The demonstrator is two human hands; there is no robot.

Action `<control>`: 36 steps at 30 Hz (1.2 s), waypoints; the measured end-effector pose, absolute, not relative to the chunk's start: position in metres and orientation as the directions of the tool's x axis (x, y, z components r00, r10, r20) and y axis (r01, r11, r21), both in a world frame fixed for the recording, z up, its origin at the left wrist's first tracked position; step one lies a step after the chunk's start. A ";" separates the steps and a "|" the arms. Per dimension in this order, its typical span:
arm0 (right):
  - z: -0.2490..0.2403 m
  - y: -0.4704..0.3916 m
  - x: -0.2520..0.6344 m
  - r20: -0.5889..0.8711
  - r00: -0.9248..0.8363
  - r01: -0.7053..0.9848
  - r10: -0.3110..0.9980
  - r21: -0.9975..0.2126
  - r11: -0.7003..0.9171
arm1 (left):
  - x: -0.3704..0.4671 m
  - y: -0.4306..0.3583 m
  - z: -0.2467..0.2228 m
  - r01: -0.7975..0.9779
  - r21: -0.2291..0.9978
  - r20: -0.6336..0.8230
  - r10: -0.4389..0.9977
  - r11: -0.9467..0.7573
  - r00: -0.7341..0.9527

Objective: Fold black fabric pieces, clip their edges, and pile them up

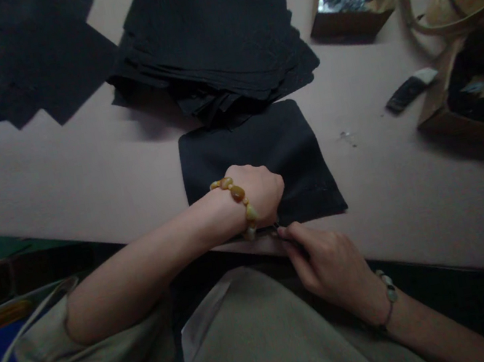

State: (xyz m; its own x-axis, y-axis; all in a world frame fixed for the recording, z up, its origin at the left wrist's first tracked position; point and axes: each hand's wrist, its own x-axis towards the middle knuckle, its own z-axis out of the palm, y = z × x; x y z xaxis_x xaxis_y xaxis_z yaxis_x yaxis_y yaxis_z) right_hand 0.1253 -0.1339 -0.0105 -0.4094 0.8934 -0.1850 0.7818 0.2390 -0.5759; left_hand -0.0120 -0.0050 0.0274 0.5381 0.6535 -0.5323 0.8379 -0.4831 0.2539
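A black, smooth, cloth-like panel lies near the table's front edge. My left hand rests on its front part, closed into a fist with the back of the hand upward. Its fingertips are hidden, so what they grip does not show. Just to the right and nearer to me, my right hand is closed in a pinch at the table edge. Between thumb and forefinger sits a slim tool with a thin metal tip, pointing at the panel's front edge. Most of that tool is covered by my fingers.
Behind the panel lies a thick stack of black panels, with another spread pile at the left. To the right are a small cardboard box, a dark-and-white handle-like object, a larger box and a tape roll.
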 end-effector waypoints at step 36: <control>0.037 -0.020 0.116 -0.483 -0.633 0.145 0.605 -0.842 -0.520 | -0.117 -0.044 0.057 0.223 0.685 -0.671 0.480 0.694 0.566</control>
State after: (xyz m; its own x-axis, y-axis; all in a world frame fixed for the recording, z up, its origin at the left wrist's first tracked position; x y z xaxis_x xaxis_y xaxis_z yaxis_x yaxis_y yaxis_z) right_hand 0.1161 -0.0198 0.0366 -0.6327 0.6054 -0.4830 0.1448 -0.5202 -0.8417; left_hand -0.1171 -0.0443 0.0573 0.5655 0.4800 -0.6707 0.2235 0.6936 0.6848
